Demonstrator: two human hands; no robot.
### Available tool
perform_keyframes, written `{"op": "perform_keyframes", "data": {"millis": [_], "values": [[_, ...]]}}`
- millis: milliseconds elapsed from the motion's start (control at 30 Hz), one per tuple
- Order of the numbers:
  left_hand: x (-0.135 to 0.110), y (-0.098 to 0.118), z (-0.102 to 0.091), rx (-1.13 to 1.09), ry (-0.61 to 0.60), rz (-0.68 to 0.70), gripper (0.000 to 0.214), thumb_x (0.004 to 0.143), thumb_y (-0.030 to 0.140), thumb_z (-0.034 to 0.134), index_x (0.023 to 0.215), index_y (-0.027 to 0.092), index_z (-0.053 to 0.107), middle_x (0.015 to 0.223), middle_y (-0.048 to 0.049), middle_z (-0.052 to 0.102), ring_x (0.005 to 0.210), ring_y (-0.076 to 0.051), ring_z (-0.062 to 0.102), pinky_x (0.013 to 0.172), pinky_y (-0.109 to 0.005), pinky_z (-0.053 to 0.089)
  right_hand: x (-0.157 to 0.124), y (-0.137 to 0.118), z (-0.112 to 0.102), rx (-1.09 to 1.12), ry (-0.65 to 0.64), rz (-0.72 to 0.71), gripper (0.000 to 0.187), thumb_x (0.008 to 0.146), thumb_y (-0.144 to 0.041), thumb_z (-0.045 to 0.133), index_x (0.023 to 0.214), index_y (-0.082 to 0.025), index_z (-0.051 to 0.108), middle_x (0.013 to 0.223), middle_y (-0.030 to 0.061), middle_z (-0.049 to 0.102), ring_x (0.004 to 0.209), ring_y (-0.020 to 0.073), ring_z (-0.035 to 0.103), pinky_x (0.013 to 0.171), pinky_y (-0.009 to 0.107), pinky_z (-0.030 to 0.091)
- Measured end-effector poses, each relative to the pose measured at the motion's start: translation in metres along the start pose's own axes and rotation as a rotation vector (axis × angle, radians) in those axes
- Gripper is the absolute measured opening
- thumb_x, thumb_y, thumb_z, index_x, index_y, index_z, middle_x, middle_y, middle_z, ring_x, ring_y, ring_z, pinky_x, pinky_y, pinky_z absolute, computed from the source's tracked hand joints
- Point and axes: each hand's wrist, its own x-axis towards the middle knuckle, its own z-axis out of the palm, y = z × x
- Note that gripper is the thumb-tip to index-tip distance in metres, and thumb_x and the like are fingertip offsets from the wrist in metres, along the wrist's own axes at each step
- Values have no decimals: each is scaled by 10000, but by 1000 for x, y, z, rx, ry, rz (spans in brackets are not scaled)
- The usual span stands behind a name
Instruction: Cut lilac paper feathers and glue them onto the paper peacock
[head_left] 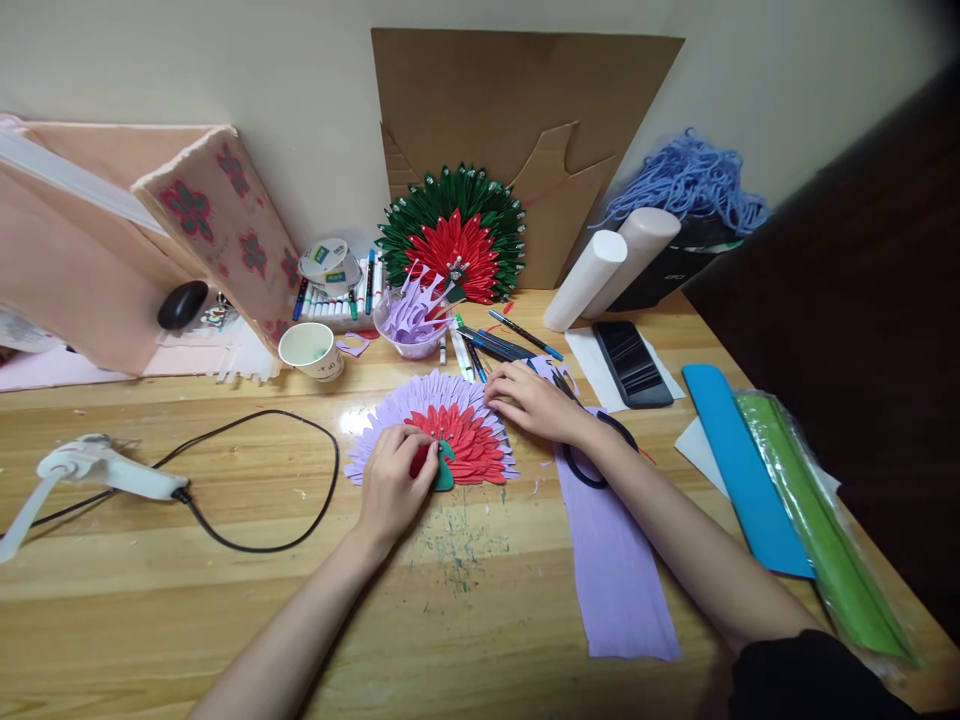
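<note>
A fan-shaped paper peacock [450, 425] with lilac outer petals and red inner petals lies flat on the wooden table [225, 590]. My left hand [396, 482] rests on its lower left edge, fingers curled and pressing beside the small teal body piece [445, 468]. My right hand [531, 402] lies palm down on the fan's upper right edge, fingers together and pressing the lilac petals. Neither hand lifts anything.
A glue gun [105, 470] with a black cord lies at left. Black scissors [589, 450] rest on a lilac sheet [615, 560] under my right forearm. Paper cup [313, 350], bowl of lilac petals [412, 320], pens, phone [631, 362], blue and green rolls lie around. A finished green-red fan [454, 235] leans on cardboard.
</note>
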Motion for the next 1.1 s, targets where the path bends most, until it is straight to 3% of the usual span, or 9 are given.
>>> {"op": "perform_keyframes", "data": {"millis": [533,633,767,867,1100], "values": [[0,0,0,-2,-7,-2,90,849,218,504,841,179,585,874,-48,568,844,-169,529,769,-303,424,4,-5,5,-8,-5,15,139,852,-163,450,798,-181,577,966,78,552,949,212,465,840,371,413],[0,0,0,-3,-5,-2,92,850,218,502,843,181,586,877,-47,569,845,-170,531,771,-304,424,2,-2,1,43,80,64,119,850,-165,458,843,-190,574,953,63,569,941,206,477,840,360,400],[0,0,-1,-12,-3,3,98,851,221,495,834,185,584,878,-48,571,844,-173,534,771,-307,427,-8,-1,-4,116,258,242,133,855,-162,439,905,-192,559,916,52,588,880,189,521,799,338,400],[0,0,-2,-24,-10,7,103,856,230,487,830,190,578,872,-46,572,845,-176,535,770,-312,426,-17,-5,-2,179,203,301,110,838,-172,474,905,-186,559,880,46,598,816,172,543,743,309,420],[-1,0,-2,-31,-20,22,109,860,237,479,827,193,574,867,-47,573,841,-181,536,768,-323,423,-14,-10,18,215,162,264,101,793,-108,505,845,-175,558,900,46,581,821,157,555,753,308,445]]}}
